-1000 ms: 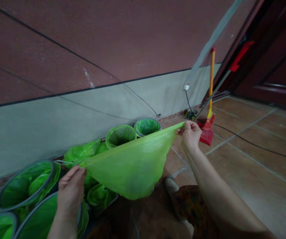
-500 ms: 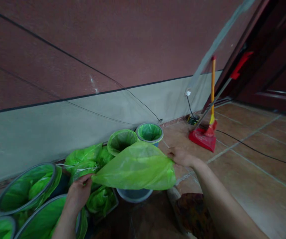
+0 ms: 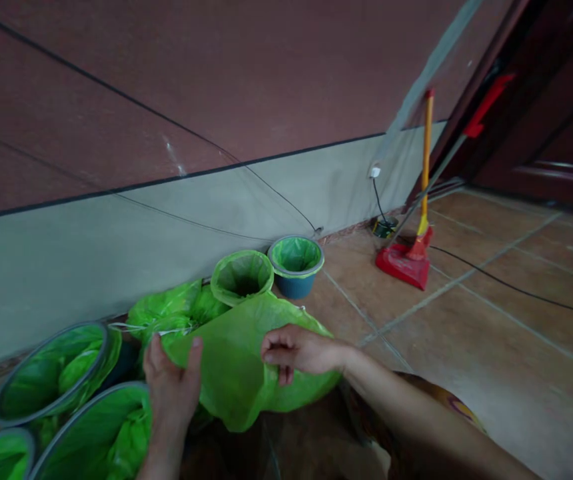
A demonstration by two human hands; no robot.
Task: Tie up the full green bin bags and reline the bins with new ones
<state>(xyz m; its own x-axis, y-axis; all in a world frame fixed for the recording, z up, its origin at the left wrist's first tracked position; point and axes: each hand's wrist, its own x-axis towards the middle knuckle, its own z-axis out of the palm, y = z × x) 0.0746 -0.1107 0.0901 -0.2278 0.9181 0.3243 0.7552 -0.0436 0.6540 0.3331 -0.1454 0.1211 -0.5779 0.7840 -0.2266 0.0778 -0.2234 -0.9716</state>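
Note:
A thin green plastic bag [image 3: 239, 377] hangs low in front of me, crumpled between both hands. My left hand [image 3: 169, 380] grips its left edge, thumb on the front of the plastic. My right hand [image 3: 299, 350] lies on the bag's upper middle with curled fingers pinching the film. Behind the bag, several round bins lined with green bags stand along the wall: a blue one [image 3: 295, 265] farthest right, a fully wrapped one [image 3: 242, 275] beside it, and larger grey-rimmed ones [image 3: 46, 377] at the left.
A loose heap of green bags [image 3: 166, 310] lies between the bins. A red broom and dustpan [image 3: 409, 257] with a yellow handle lean near the wall socket. A black cable [image 3: 506, 283] crosses the brown tiled floor. A dark door stands at the right.
My right hand has swung in from far right toward the left hand, folding the stretched bag together. The bag dropped lower and hides the bin that showed beneath it half a second ago.

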